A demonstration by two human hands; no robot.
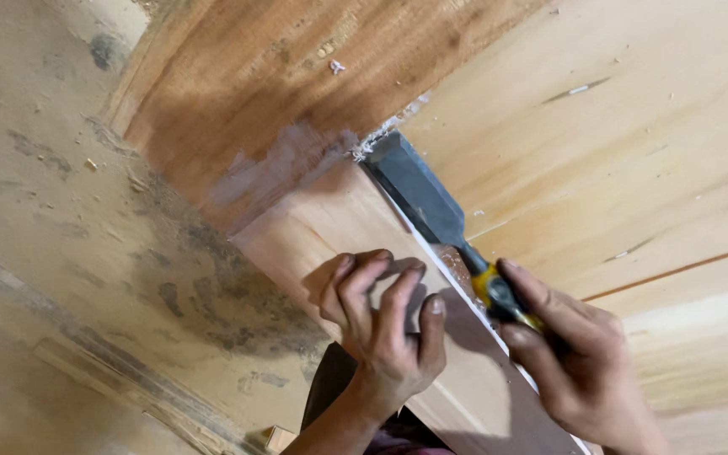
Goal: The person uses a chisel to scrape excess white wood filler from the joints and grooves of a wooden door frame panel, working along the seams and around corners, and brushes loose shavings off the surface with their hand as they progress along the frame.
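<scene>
Hands (389, 324) on chisel (431, 211) and board (339, 219)

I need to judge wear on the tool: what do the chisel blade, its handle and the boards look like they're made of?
Chisel blade: dull grey metal, probably steel, unpolished. Handle in the right hand: yellow and black, likely plastic or rubber. Pale board: bare light wood with visible grain. Darker board: reddish-brown wood, smeared whitish near the blade tip. Left hand rests on the pale edge.

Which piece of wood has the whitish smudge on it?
The darker reddish-brown board at the top; its whitish smear lies just left of the chisel tip. The paler boards have none.
</scene>
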